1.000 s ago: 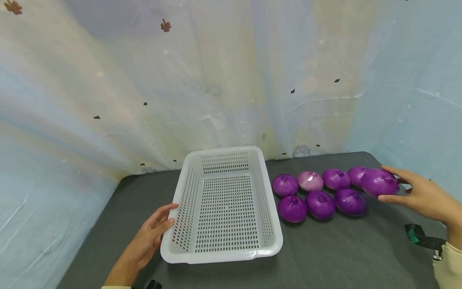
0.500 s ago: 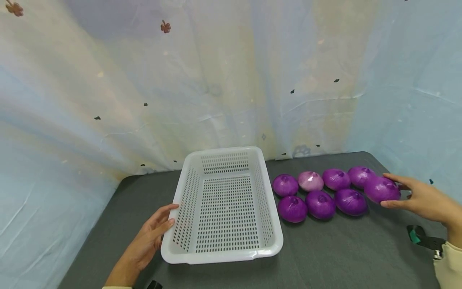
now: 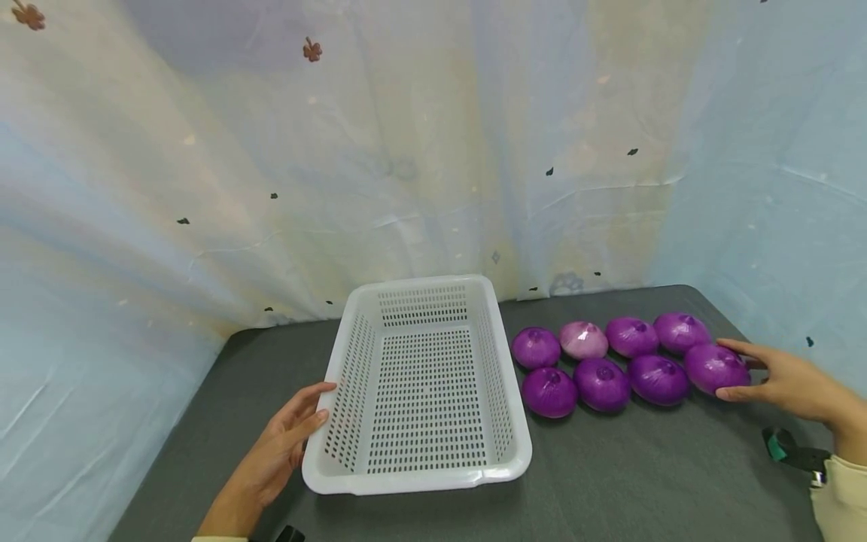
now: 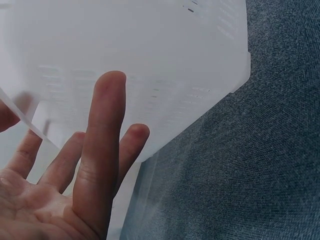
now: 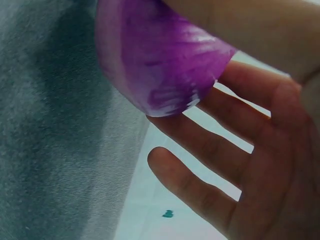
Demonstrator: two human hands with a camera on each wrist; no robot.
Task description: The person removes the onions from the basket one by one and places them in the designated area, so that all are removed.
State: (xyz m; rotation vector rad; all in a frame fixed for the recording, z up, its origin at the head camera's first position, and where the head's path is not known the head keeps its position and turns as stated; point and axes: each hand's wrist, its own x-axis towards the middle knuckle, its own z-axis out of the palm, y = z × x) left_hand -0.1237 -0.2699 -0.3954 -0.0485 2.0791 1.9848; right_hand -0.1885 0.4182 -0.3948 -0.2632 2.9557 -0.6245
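A white perforated plastic basket [image 3: 427, 399] stands on the dark cloth. My left hand [image 3: 274, 444] rests against its left rim, index finger and thumb touching the edge; in the left wrist view the fingers are fairly straight beside the translucent wall. At the right, my right hand [image 3: 792, 380] holds a shiny purple onion [image 3: 714, 367] between thumb and fingers, at the right end of the front row. Several other purple onions, such as the nearest one [image 3: 658, 380], form two rows right of the basket. A paler pink onion [image 3: 583, 340] lies in the back row.
The dark grey cloth covers the table [image 3: 609, 482]. A pale patterned curtain [image 3: 433, 150] hangs behind it and along both sides. A black wrist device [image 3: 792, 450] sits below the right hand, near the cream sleeve [image 3: 840, 497].
My right hand has lowered the onion toward the front of the table, from overlapping the back row to the front row's right end. The left hand and basket stay put.
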